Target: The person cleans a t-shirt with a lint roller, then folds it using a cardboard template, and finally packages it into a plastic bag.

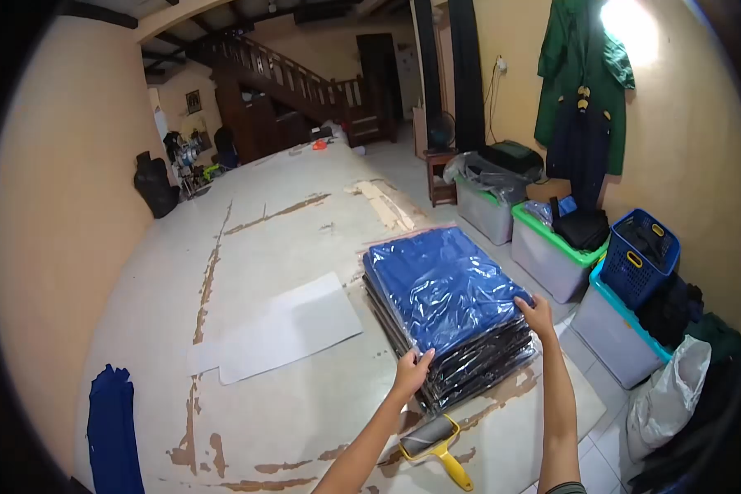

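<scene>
A blue folded garment in clear plastic (445, 284) lies on top of a stack of dark packed garments (482, 366) near the table's right edge. My left hand (412, 372) pinches the near left corner of the blue package, thumb on top. At the package's right corner, my right hand (537, 314) grips the plastic edge. Both hands are closed on the same package. Just in front of the stack, a lint roller with a yellow handle (451, 465) rests on the table.
White paper sheets (292, 329) lie left of the stack on the worn table (156, 288). A dark blue cloth (114, 428) is at the near left. Bins with green (552, 255) and turquoise rims (622, 337), a blue basket (642, 251) and a white bag (671, 395) stand at the right.
</scene>
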`<state>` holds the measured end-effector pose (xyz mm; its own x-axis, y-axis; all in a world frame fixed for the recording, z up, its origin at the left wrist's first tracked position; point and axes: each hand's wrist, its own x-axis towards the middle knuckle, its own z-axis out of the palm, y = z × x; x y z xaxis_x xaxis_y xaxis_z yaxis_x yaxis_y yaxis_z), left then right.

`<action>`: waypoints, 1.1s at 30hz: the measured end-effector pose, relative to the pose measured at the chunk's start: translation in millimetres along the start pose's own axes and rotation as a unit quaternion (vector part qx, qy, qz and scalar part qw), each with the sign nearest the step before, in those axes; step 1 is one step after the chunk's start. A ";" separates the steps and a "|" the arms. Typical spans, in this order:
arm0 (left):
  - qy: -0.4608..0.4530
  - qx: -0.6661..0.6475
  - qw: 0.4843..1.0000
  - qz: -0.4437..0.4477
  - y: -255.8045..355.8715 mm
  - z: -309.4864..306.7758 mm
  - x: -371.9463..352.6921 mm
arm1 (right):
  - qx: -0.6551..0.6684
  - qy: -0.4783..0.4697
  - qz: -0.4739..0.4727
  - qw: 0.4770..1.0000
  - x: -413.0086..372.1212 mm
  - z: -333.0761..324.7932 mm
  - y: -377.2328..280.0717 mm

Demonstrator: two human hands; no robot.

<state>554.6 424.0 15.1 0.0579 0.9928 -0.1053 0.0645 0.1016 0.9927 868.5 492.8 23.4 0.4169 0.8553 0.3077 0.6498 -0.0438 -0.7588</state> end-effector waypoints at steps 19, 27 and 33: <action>0.461 0.509 0.723 -0.074 -143.1 -344.2 -472.4 | 0.080 -0.052 -0.102 0.990 -414.9 25.6 -159.1; 0.329 0.517 0.782 -0.114 -154.2 -373.7 -539.8 | 0.100 -0.352 -0.276 0.889 -633.2 109.2 -283.3; 0.219 0.526 0.821 -0.017 -153.9 -403.2 -585.9 | 0.033 -0.503 -0.369 0.781 -730.6 143.7 -326.0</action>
<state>109.1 -147.4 -52.6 -0.3110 0.9417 0.1281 0.8977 0.2469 0.3648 260.8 -43.5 -36.5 -0.7869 0.6100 0.0933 0.4299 0.6503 -0.6264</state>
